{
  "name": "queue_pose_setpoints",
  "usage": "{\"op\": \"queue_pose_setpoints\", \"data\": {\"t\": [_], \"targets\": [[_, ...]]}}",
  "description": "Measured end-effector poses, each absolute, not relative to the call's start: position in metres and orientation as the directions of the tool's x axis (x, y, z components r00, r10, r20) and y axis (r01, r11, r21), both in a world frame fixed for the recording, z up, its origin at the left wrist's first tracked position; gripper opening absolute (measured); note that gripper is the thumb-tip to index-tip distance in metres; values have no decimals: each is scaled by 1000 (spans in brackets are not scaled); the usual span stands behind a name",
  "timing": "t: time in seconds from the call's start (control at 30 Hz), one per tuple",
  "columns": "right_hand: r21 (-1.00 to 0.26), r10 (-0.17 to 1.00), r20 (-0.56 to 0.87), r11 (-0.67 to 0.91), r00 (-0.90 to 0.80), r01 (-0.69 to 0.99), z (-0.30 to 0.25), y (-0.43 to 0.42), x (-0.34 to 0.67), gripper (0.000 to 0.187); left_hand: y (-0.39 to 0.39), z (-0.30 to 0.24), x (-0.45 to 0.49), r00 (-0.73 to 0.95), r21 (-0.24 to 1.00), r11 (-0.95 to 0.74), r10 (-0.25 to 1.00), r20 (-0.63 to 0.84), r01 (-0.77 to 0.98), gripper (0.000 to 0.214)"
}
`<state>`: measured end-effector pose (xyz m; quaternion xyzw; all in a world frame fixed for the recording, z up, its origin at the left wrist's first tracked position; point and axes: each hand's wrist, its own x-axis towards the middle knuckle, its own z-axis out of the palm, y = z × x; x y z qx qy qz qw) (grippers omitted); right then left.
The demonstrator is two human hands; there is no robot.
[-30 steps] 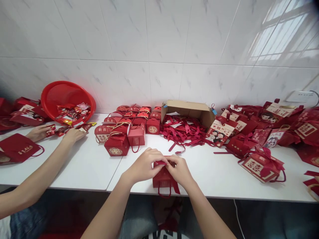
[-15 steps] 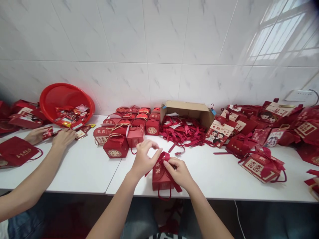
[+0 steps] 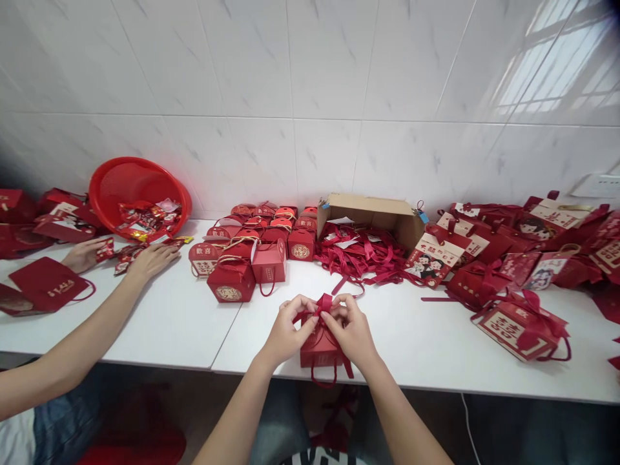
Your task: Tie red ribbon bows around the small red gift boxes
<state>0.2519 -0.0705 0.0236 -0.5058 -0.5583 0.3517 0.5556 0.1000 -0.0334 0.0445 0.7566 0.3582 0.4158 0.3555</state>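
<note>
A small red gift box point(image 3: 320, 357) with a cord handle hanging at its front stands near the table's front edge. Over its top runs a dark red ribbon point(image 3: 324, 302), gathered into a loop. My left hand point(image 3: 291, 328) pinches the ribbon from the left, thumb against fingers. From the right, my right hand point(image 3: 352, 328) pinches the same ribbon, its thumb close to the left thumb. Both hands partly cover the box top, so the exact form of the knot is hidden. One ribbon tail drops at the box's right side.
A cardboard carton point(image 3: 372, 205) spills red ribbons point(image 3: 361, 248) behind my hands. Rows of red boxes point(image 3: 231, 279) stand left of it; bow-tied boxes point(image 3: 520, 326) and bags lie right. At left, a co-worker's hands point(image 3: 152, 259) handle sweets by a red basket point(image 3: 99, 194).
My left hand has come down and right onto the ribbon, and both hands now meet at the loop. The co-worker's hand has shifted slightly among the sweets. The view has turned slightly.
</note>
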Motion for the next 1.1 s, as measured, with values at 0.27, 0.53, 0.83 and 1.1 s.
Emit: {"op": "queue_pose_setpoints", "data": {"t": [0.27,0.53,0.83,1.1], "targets": [[-942,949,291,262,122,210,22,-74,252,18,-31,44,105,323,899,-382,896,304,214,10],[-936,942,310,278,130,216,21,-75,250,14,-38,41,101,384,832,-489,844,374,263,15],[-823,859,466,334,210,459,20,-84,251,14,-36,34,104,336,832,-485,857,391,271,9],[-947,938,236,163,254,277,11,-82,251,14,-32,31,104,351,843,-476,856,379,251,8]]}}
